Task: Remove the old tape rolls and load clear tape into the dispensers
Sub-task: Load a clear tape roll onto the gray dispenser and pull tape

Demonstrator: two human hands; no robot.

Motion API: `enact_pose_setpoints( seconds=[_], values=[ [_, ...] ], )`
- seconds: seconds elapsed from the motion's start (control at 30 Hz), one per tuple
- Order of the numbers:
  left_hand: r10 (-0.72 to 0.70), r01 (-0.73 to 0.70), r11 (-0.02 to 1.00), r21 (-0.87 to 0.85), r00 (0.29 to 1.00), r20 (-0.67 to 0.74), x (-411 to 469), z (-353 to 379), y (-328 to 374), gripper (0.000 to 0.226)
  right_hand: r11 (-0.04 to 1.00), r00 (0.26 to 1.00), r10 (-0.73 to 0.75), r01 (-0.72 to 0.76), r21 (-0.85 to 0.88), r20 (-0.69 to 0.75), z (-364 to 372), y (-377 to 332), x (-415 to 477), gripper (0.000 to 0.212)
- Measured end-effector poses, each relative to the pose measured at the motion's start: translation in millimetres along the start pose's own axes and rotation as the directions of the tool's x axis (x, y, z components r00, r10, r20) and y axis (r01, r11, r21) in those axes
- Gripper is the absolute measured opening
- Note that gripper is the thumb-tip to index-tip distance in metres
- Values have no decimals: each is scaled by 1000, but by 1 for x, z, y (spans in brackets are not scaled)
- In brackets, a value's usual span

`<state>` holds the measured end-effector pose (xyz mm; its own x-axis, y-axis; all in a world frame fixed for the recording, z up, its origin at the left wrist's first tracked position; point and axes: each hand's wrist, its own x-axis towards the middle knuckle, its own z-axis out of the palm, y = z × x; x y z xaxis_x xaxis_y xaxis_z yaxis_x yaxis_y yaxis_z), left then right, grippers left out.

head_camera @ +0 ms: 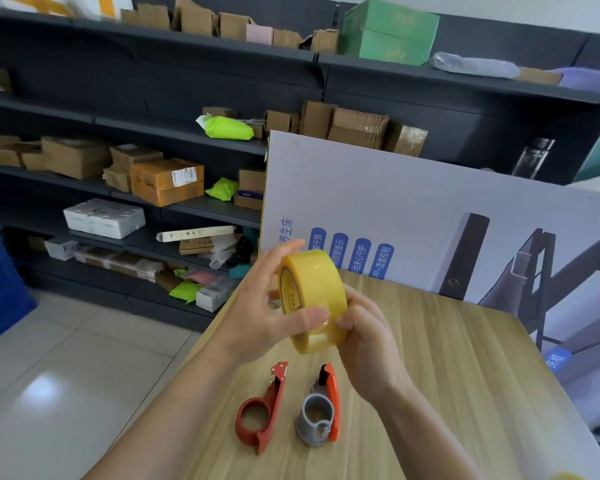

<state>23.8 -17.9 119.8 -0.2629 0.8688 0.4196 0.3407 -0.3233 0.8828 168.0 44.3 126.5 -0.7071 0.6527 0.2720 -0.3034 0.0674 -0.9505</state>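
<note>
On the wood-grain tabletop (pixel 447 393), an orange plastic dispenser (pixel 274 400) and its grey-hubbed orange twin (pixel 309 431) lie without rolls. Above them, left hand (pixel 260 306) and right hand (pixel 368 337) both grip a yellowish clear tape roll (pixel 317 282); loading looks imminent, needing the roll seated over a hub.

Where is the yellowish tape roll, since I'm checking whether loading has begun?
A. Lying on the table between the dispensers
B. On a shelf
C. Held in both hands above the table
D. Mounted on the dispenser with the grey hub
C: the left hand and the right hand both grip the tape roll over the table, while the red dispenser and the grey-hubbed dispenser lie below without tape.
</note>
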Motion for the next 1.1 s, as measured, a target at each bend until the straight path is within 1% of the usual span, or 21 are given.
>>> enact_pose_setpoints(
  seconds=[0.07,0.13,0.17,0.2,0.23,0.27,0.33,0.4,0.47,0.5,0.57,0.6,0.63,0.73,0.8,0.9,0.93,1.03,1.1],
  values=[
    [-55,60,994,-93,997,54,2,2,3,76,999,999,39,-39,16,-13,4,-10,-2,28],
    [-73,82,992,-101,993,90,2,6,7,71,987,973,161,-162,4,-167,4,-14,0,17],
    [-67,71,996,-49,994,87,2,8,9,72,971,936,234,-239,14,-265,2,-11,2,16],
    [-55,52,998,40,996,68,4,9,10,73,953,897,293,-301,28,-330,-1,-10,4,25],
    [-37,30,988,152,998,46,5,10,10,77,936,869,346,-348,61,-354,-3,-11,6,33],
    [-12,3,966,257,999,33,7,11,11,81,923,852,383,-365,118,-357,-4,-14,7,35],
    [58,-68,920,385,998,37,9,14,16,88,908,859,409,-351,228,-307,-8,-19,9,34],
    [135,-150,900,410,989,65,11,17,19,85,888,879,415,-335,314,-234,-13,-24,9,33],
    [160,-182,905,385,983,87,14,19,23,75,854,904,408,-327,405,-130,-18,-28,8,33],
    [127,-152,929,337,987,93,17,18,26,68,839,912,403,-334,430,-76,-19,-29,8,36],
    [0,-16,990,140,993,118,22,15,33,50,831,917,399,-369,417,17,-21,-32,8,45],
    [-62,57,997,43,989,137,25,13,36,43,834,916,397,-383,399,48,-22,-32,7,48],
    [-111,113,994,-9,983,149,27,12,37,40,834,917,391,-389,391,77,-23,-32,7,49],
    [-182,184,983,0,972,147,32,11,33,48,832,921,362,-389,396,144,-26,-31,4,48],
    [-204,205,979,12,969,139,33,9,29,57,838,926,345,-377,395,152,-27,-31,2,46],
    [-164,160,986,42,971,171,31,8,26,79,855,929,344,-370,363,135,-28,-35,3,45],
    [-153,149,988,38,976,156,31,9,25,79,862,929,348,-370,346,125,-28,-37,3,44],
    [-148,150,988,-39,988,43,29,17,31,57,876,932,355,-359,323,74,-30,-39,5,37],
    [-125,125,992,1,992,-2,28,20,35,58,895,934,356,-338,292,-12,-32,-36,4,39]
  ],
)
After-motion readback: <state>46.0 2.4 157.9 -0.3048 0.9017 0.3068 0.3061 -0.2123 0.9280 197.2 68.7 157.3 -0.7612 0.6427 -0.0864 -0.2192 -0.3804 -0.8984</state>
